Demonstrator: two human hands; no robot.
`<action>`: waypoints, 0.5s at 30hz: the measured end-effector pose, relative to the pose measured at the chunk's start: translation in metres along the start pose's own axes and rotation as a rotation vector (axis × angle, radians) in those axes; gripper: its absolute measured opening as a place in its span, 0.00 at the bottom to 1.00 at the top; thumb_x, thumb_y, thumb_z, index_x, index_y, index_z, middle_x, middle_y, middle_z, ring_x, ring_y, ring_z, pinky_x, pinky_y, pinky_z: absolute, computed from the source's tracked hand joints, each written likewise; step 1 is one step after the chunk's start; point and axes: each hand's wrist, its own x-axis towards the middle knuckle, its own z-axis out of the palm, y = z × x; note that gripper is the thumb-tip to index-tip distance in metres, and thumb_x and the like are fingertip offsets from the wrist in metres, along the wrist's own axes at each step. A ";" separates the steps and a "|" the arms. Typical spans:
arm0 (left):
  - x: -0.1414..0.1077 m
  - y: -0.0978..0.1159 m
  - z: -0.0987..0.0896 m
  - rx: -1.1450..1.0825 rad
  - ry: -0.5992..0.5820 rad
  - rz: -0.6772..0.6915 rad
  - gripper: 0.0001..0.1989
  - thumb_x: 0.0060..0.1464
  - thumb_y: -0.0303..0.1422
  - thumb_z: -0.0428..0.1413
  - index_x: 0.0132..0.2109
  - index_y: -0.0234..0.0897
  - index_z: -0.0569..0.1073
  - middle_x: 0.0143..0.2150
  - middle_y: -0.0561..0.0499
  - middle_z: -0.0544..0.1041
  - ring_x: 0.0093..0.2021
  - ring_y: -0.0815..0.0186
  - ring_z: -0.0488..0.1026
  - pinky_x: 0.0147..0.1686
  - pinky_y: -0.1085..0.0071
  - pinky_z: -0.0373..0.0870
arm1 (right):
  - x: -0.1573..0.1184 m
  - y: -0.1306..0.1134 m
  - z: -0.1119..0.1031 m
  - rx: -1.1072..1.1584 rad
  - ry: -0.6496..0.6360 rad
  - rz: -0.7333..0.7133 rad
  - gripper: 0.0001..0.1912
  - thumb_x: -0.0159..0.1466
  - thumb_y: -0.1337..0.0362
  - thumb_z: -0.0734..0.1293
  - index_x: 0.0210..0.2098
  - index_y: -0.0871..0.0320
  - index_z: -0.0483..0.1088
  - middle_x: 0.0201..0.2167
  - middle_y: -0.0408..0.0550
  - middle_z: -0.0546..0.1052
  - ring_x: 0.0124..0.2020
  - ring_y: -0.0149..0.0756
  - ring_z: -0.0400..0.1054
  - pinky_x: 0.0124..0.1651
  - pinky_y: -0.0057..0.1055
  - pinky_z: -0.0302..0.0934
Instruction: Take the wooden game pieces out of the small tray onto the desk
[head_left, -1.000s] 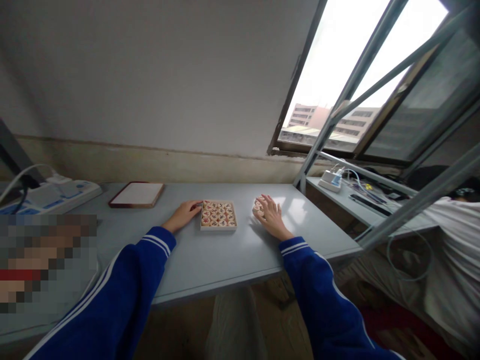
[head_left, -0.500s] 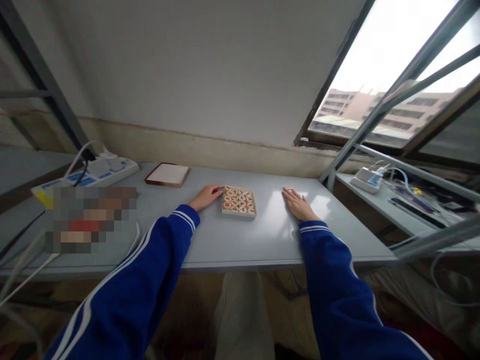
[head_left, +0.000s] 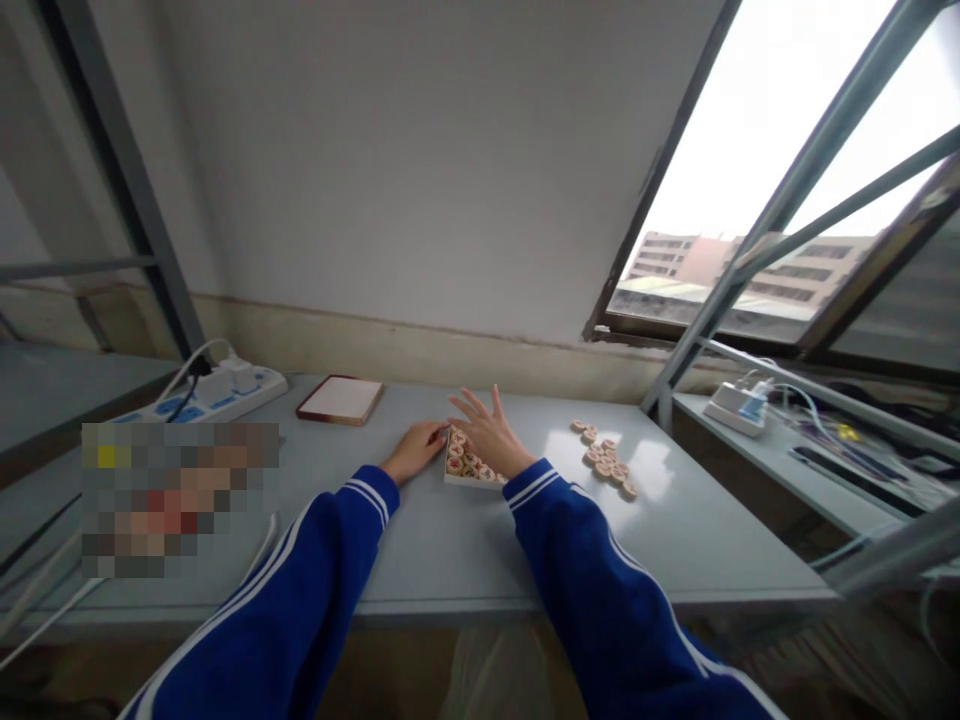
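A shallow white box (head_left: 471,482) of round wooden Chinese chess pieces (head_left: 459,458) stands on the desk in front of me. My left hand (head_left: 415,449) holds the box at its left edge, with curled fingers near the far corner. Above the box is my right hand (head_left: 491,438), fingers spread apart, hiding its right part; nothing shows in its grasp. The visible pieces in the box lie unevenly. More loose chess pieces (head_left: 604,461) are scattered on the desk to the right of my right hand.
A flat, pale-topped box lid (head_left: 341,399) with a dark red rim lies at the back left. Farther left are a power strip (head_left: 225,392), cables and a blurred-out patch. A metal frame post (head_left: 690,330) rises at the desk's right end, beside another desk with a power adapter (head_left: 739,405).
My right hand has moved left from the desk to above the box. Loose pieces now lie on the right, and the box's neat rows are disturbed. My left hand stays at the box.
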 end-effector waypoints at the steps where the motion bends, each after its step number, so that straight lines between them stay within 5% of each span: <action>1: 0.000 0.000 0.001 0.007 0.008 0.005 0.17 0.54 0.34 0.45 0.47 0.33 0.70 0.44 0.44 0.73 0.45 0.62 0.67 0.49 0.65 0.60 | 0.003 0.001 0.003 0.002 0.006 -0.011 0.20 0.56 0.70 0.63 0.49 0.51 0.65 0.59 0.46 0.55 0.62 0.44 0.37 0.58 0.60 0.21; 9: 0.008 -0.003 0.003 -0.069 -0.011 -0.038 0.21 0.55 0.38 0.45 0.51 0.33 0.67 0.50 0.44 0.70 0.48 0.63 0.67 0.51 0.67 0.59 | 0.002 0.016 0.012 0.096 0.058 0.057 0.09 0.56 0.68 0.65 0.37 0.53 0.69 0.47 0.46 0.68 0.56 0.40 0.53 0.60 0.57 0.24; 15: 0.011 -0.001 0.003 -0.068 -0.013 -0.065 0.19 0.54 0.39 0.44 0.47 0.35 0.70 0.48 0.45 0.72 0.47 0.63 0.68 0.48 0.70 0.61 | -0.024 0.047 0.009 0.145 0.101 0.315 0.05 0.60 0.64 0.61 0.36 0.52 0.68 0.34 0.41 0.74 0.43 0.35 0.63 0.59 0.55 0.27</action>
